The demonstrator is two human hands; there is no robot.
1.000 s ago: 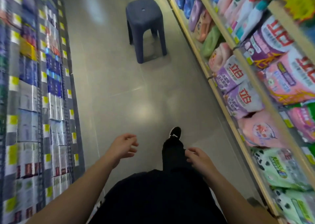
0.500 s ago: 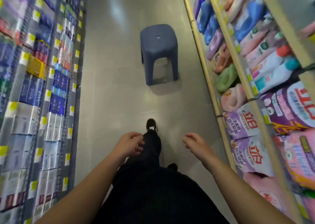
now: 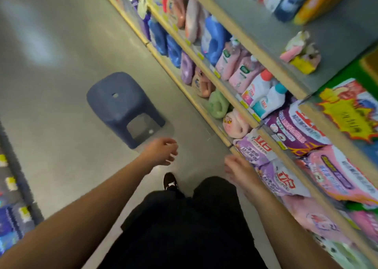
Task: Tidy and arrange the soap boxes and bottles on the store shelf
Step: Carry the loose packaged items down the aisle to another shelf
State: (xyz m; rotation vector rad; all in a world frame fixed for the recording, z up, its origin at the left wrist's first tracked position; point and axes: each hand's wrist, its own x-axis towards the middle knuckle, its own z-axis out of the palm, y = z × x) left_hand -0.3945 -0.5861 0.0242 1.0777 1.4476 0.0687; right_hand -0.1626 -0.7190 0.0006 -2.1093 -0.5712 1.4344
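Hands (image 3: 162, 151) (image 3: 238, 169) empty, fingers loosely spread, nearing right-side wooden-edged shelf (image 3: 241, 146); approach step, next likely reaching for purple detergent bags (image 3: 253, 151) past dark-blue plastic stool (image 3: 122, 105).

Dark blue plastic stool (image 3: 122, 105) stands on the grey floor (image 3: 61, 135). Right of the stool, wood-edged shelving (image 3: 214, 80) holds blue, pink and purple detergent bottles and bags. Nearer than the stool, left hand (image 3: 161, 151) and right hand (image 3: 238, 167) hang empty, fingers loose. One black shoe (image 3: 169, 181) below them.
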